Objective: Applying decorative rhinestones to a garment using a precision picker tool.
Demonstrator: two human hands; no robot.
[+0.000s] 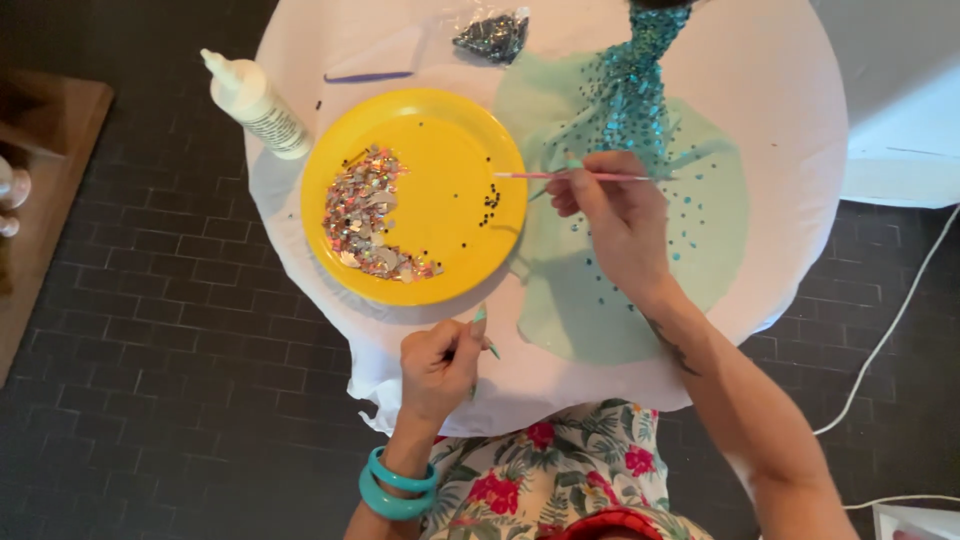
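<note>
Right hand (pixel 615 215), frame centre-right: grip clenched on a thin pink stick (pixel 570 176), held level, tip pointing left over the rim of the yellow plate (pixel 450 130). The hand lies above a mint-green fabric (pixel 580 310) bearing teal sequins. Left hand (pixel 438 365), lower centre: fingers curled at the near edge of the counter (pixel 780 90); whether they hold anything cannot be determined. The plate carries a sequin pile (pixel 368 215). A white glue bottle (pixel 255 103) lies at upper left.

one yellow plate (pixel 455 125), one glue bottle (pixel 255 105) — two hands (pixel 620 215)
</note>
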